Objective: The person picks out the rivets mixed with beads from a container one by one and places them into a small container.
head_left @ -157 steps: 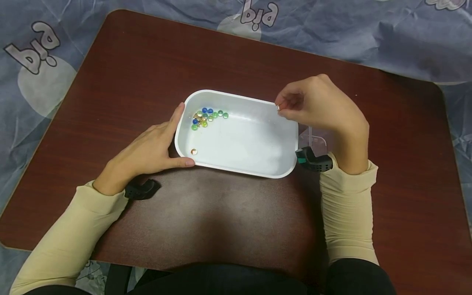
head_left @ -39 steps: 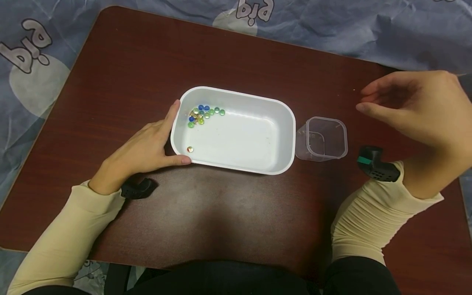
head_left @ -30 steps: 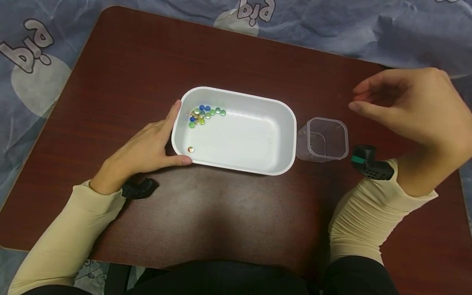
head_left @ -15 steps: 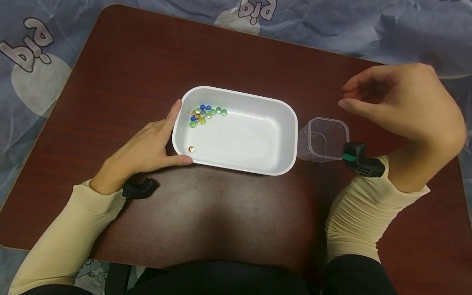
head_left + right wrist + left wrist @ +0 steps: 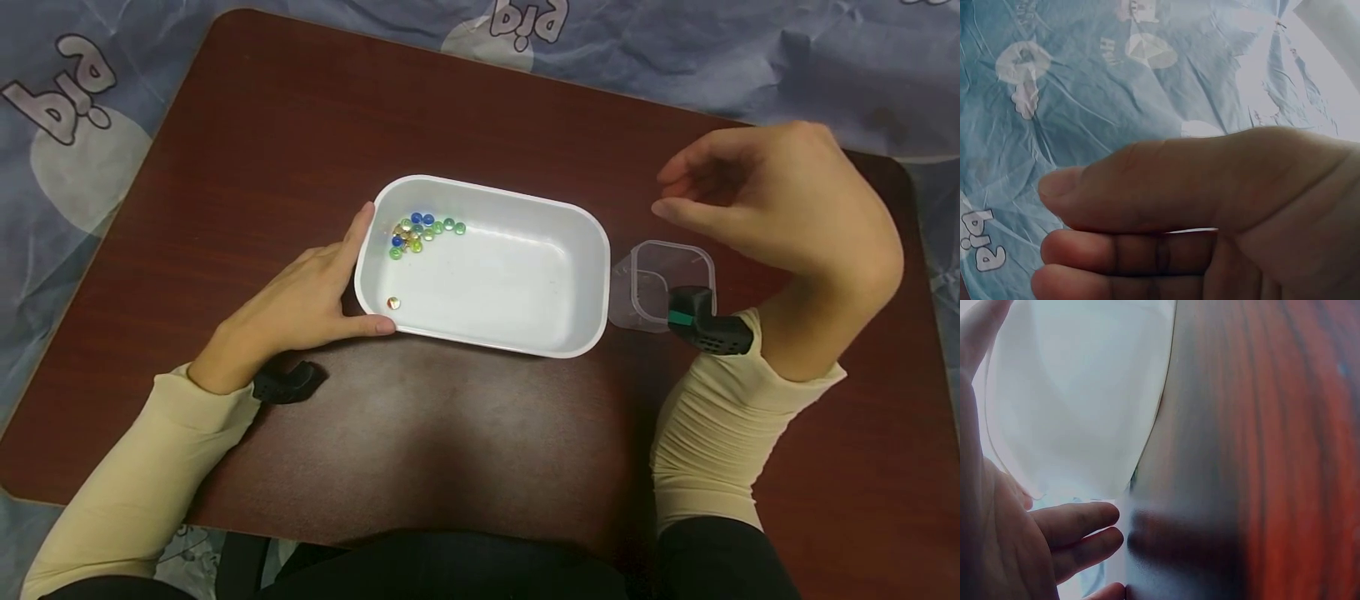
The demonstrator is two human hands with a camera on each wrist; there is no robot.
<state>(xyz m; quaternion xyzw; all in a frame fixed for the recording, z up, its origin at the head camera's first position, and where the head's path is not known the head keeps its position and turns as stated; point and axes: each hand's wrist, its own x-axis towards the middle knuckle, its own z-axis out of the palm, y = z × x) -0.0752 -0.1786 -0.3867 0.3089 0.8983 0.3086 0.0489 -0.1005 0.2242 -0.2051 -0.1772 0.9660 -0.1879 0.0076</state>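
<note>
A white rectangular tray [image 5: 510,292] lies on the brown table. My left hand [image 5: 300,292] steadies its left end, the long finger along the side and the thumb on the near edge; in the left wrist view the fingers [image 5: 1079,519] are fairly straight beside the tray wall. Inside, blue, green and amber glass marbles [image 5: 416,232] cluster at the far left corner. A single red-and-clear marble [image 5: 393,303] lies by the near left corner. My right hand [image 5: 772,192] hovers beyond a clear plastic container [image 5: 626,287], fingers loosely bent and nothing seen between thumb and fingertips.
The clear container stands at the tray's right end, partly covered by the black wrist camera [image 5: 705,323]. Blue-grey printed cloth [image 5: 660,58] lies past the table's far edge [image 5: 600,88].
Earlier my right hand pinched a small shiny piece above the tray's right end. Later it was far to the right with no piece visible; since then it has drifted left. My left hand stays put.
</note>
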